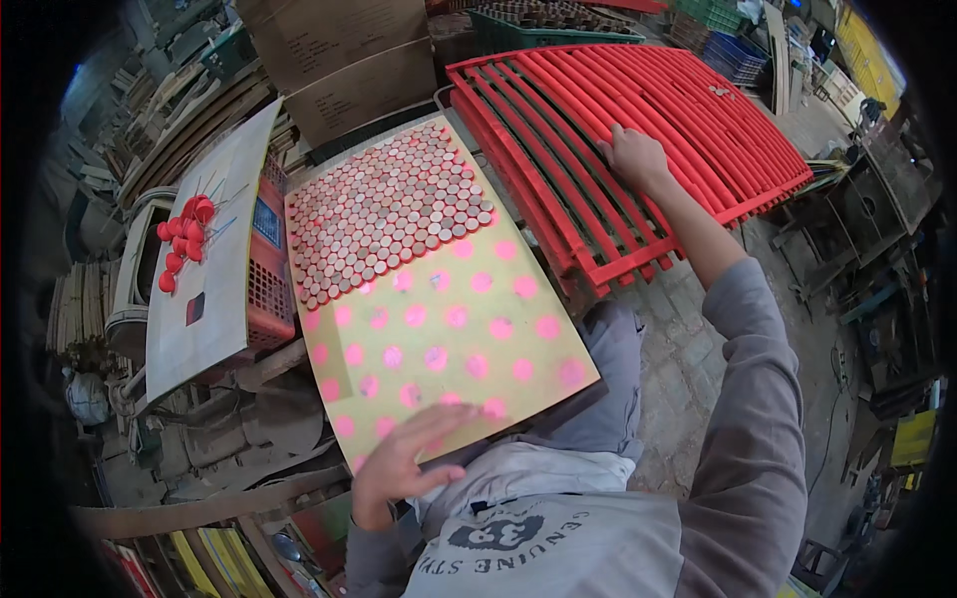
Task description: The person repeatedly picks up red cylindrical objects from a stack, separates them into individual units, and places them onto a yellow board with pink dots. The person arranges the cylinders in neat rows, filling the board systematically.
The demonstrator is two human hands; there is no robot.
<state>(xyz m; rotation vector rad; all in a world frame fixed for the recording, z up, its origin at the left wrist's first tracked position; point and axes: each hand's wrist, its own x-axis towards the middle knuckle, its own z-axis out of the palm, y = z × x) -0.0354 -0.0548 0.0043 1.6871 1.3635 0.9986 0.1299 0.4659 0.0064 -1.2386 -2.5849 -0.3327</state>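
Note:
My right hand (638,159) reaches out over a rack of long red rods (688,120), its fingers curled down at the edge of the packed rods. Whatever those fingers hold, if anything, is hidden under the hand. Beside the hand, the rack's left part shows spaced red slats (568,149) with dark gaps. My left hand (404,463) is open, fingers stretched and thumb apart, above the near edge of a yellowish board (409,334) printed with pink dots. On the board's far half, many small round wooden discs (384,214) with red sides stand packed in rows.
Left of the board, a pale panel (224,269) carries several red balls (184,234) on thin sticks, next to a red plastic crate (269,299). Cardboard boxes (344,60) and a green crate (548,35) stand behind. A stone-paved floor (673,369) lies to the right.

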